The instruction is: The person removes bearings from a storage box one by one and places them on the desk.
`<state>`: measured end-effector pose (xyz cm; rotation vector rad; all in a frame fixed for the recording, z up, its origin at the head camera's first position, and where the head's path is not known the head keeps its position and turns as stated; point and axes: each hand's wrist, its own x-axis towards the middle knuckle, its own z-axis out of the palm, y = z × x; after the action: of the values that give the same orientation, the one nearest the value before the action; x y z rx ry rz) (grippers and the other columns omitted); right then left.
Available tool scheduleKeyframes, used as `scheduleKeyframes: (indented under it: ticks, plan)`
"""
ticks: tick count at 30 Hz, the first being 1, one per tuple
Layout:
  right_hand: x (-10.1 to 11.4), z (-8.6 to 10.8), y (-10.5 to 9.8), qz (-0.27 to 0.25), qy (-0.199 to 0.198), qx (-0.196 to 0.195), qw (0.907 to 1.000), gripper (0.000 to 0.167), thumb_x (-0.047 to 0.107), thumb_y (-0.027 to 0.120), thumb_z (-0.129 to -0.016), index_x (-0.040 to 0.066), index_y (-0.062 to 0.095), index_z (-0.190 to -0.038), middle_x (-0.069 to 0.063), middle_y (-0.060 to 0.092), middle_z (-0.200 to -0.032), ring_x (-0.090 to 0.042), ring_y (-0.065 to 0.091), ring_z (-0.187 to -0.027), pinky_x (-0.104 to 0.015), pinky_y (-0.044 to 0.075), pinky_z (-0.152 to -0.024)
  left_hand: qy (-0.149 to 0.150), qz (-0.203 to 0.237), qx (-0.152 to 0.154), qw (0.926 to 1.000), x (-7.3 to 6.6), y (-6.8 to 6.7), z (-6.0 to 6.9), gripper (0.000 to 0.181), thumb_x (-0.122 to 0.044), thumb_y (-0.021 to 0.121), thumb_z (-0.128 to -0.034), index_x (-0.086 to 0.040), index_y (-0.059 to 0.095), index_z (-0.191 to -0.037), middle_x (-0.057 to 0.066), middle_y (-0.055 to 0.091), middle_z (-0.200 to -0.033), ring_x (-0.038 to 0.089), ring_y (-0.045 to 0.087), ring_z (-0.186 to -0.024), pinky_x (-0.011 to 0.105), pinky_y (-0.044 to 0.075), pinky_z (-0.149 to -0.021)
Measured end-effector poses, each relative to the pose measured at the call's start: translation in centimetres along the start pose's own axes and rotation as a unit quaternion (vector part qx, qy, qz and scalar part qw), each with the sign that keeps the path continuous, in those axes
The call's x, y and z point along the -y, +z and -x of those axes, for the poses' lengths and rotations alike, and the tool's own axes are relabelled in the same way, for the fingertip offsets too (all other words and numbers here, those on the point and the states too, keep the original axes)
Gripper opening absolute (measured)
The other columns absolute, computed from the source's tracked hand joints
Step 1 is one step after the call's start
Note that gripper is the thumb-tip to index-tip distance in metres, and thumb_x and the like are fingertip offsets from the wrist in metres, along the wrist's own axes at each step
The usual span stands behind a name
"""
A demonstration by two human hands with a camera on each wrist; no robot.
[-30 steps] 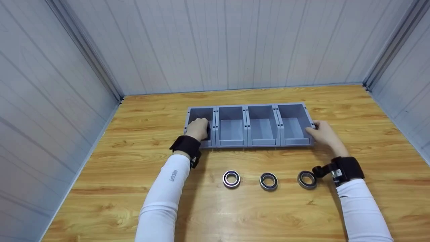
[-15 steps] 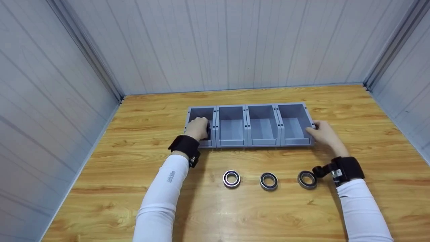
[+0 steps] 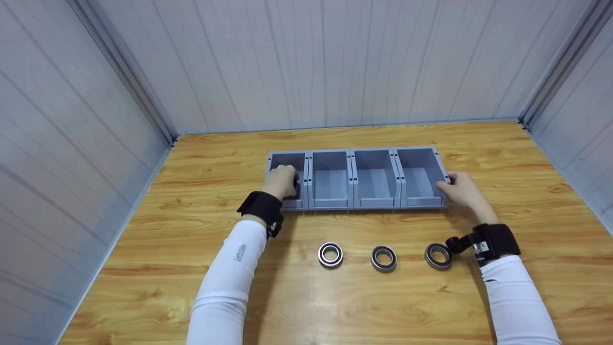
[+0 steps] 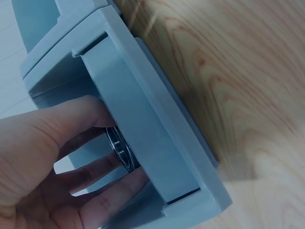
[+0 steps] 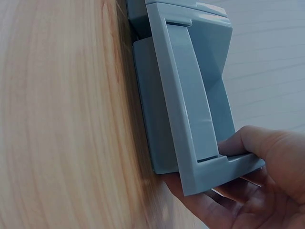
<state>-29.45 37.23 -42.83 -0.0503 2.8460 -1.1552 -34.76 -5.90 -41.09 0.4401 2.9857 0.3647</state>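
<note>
In the head view my left hand (image 3: 280, 182) reaches down into the leftmost bin (image 3: 289, 158) of a joined row of grey-blue plastic bins. The left wrist view shows a ball bearing (image 4: 122, 149) between its thumb and curled fingers, just behind the bin's low front wall. Part of the bearing is hidden by the fingers and that wall. At the row's other end my right hand (image 3: 460, 191) grips the side wall of the rightmost bin (image 3: 421, 175). In the right wrist view its thumb (image 5: 238, 140) is inside the bin and the other fingers are outside, under the edge.
Three more bearings lie flat on the wooden table (image 3: 191, 239) in front of the bins: a left one (image 3: 323, 255), a middle one (image 3: 375, 259) and a right one (image 3: 429, 258) near the right wrist camera. White panel walls (image 3: 335, 72) close off the back and sides.
My left hand and forearm have shifted slightly left and back, with the hand still inside the leftmost bin. The right hand, the bins and the bearings on the table look unmoved.
</note>
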Motion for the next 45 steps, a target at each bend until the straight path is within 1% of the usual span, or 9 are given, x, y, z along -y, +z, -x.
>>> scheduleKeyframes:
  ticks: [4, 10, 12, 15, 17, 20, 23, 30, 45]
  plan:
    - [0.0, 0.1, 0.0, 0.0, 0.001, 0.0, 1.0, 0.044, 0.008, 0.051, -0.099, -0.018, 0.053, -0.133, -0.001, 0.064, -0.078, 0.0, 0.051, -0.056, -0.018, 0.048, -0.052, 0.003, 0.005, 0.005, 1.0, -0.1, -0.3, 0.2, 0.006, 0.0, 0.067, -0.0842, -0.003, 0.069, -0.088, 0.011, 0.07, -0.092, 0.022, 0.048, -0.076, 0.033, 0.04, -0.066]
    - [-0.1, 0.2, 0.0, -0.005, 0.004, 0.0, 1.0, 0.043, 0.009, 0.051, -0.099, -0.019, 0.053, -0.133, 0.0, 0.062, -0.077, 0.0, 0.051, -0.057, -0.019, 0.047, -0.052, 0.006, 0.006, 0.01, 0.9999, -0.1, -0.7, 0.4, 0.025, 0.0, 0.069, -0.0814, -0.001, 0.076, -0.106, 0.015, 0.076, -0.104, 0.021, 0.05, -0.08, 0.034, 0.047, -0.071]
    - [-0.1, 0.1, 0.0, -0.008, 0.008, 0.001, 0.9999, 0.042, 0.009, 0.051, -0.099, -0.018, 0.054, -0.132, 0.003, 0.059, -0.074, 0.0, 0.05, -0.056, -0.019, 0.047, -0.052, 0.005, 0.009, 0.016, 0.9998, -0.1, -0.9, 0.5, 0.028, -0.001, 0.069, -0.0819, -0.001, 0.076, -0.109, 0.015, 0.076, -0.108, 0.022, 0.054, -0.084, 0.036, 0.052, -0.076]
    - [-0.1, 0.1, 0.0, -0.016, 0.011, 0.001, 0.9998, 0.042, 0.009, 0.05, -0.1, -0.018, 0.054, -0.132, 0.006, 0.057, -0.072, 0.0, 0.049, -0.055, -0.018, 0.046, -0.052, 0.002, 0.014, 0.023, 0.9996, -0.1, -1.2, 0.5, 0.035, -0.002, 0.071, -0.0838, -0.002, 0.074, -0.119, 0.016, 0.075, -0.118, 0.025, 0.066, -0.096, 0.04, 0.06, -0.09]
    - [-0.1, 0.1, 0.0, -0.02, 0.014, 0.003, 0.9997, 0.042, 0.009, 0.05, -0.1, -0.018, 0.054, -0.132, 0.006, 0.057, -0.072, 0.0, 0.049, -0.055, -0.018, 0.046, -0.052, -0.001, 0.017, 0.025, 0.9995, -0.2, -1.4, 0.6, 0.042, -0.003, 0.072, -0.085, -0.003, 0.071, -0.127, 0.016, 0.074, -0.126, 0.028, 0.069, -0.109, 0.042, 0.06, -0.099]
    - [-0.2, 0.1, 0.0, -0.025, 0.02, 0.007, 0.9995, 0.043, 0.009, 0.05, -0.1, -0.018, 0.053, -0.133, 0.007, 0.056, -0.072, 0.0, 0.048, -0.055, -0.018, 0.046, -0.052, -0.004, 0.021, 0.028, 0.9994, -0.2, -1.6, 0.7, 0.046, -0.003, 0.072, -0.0862, -0.002, 0.068, -0.132, 0.017, 0.072, -0.131, 0.031, 0.07, -0.115, 0.044, 0.06, -0.102]
    - [-0.2, 0.1, 0.0, -0.026, 0.023, 0.01, 0.9994, 0.042, 0.01, 0.05, -0.101, -0.018, 0.052, -0.132, 0.008, 0.054, -0.071, 0.0, 0.048, -0.056, -0.018, 0.046, -0.052, -0.001, 0.023, 0.027, 0.9994, -0.3, -1.9, 0.8, 0.046, -0.001, 0.07, -0.0858, -0.002, 0.068, -0.132, 0.016, 0.072, -0.131, 0.031, 0.07, -0.115, 0.044, 0.06, -0.101]
    - [0.1, 0.3, -0.1, 0.004, 0.005, -0.003, 1.0, 0.038, 0.009, 0.052, -0.099, -0.018, 0.058, -0.125, 0.008, 0.056, -0.067, 0.0, 0.048, -0.054, -0.018, 0.044, -0.05, 0.005, 0.021, 0.017, 0.9996, -0.3, -2.3, 0.9, 0.043, -0.005, 0.072, -0.0865, -0.002, 0.07, -0.129, 0.017, 0.071, -0.133, 0.035, 0.063, -0.128, 0.047, 0.054, -0.111]
    - [0.1, 0.3, -0.2, -0.007, 0.022, 0.006, 0.9997, 0.04, 0.011, 0.051, -0.1, -0.016, 0.057, -0.128, 0.007, 0.056, -0.07, -0.001, 0.049, -0.056, -0.019, 0.045, -0.051, -0.01, 0.067, 0.032, 0.9972, -0.6, -3.9, 1.5, 0.049, -0.001, 0.073, -0.0839, -0.001, 0.067, -0.132, 0.017, 0.07, -0.133, 0.033, 0.067, -0.119, 0.047, 0.057, -0.106]
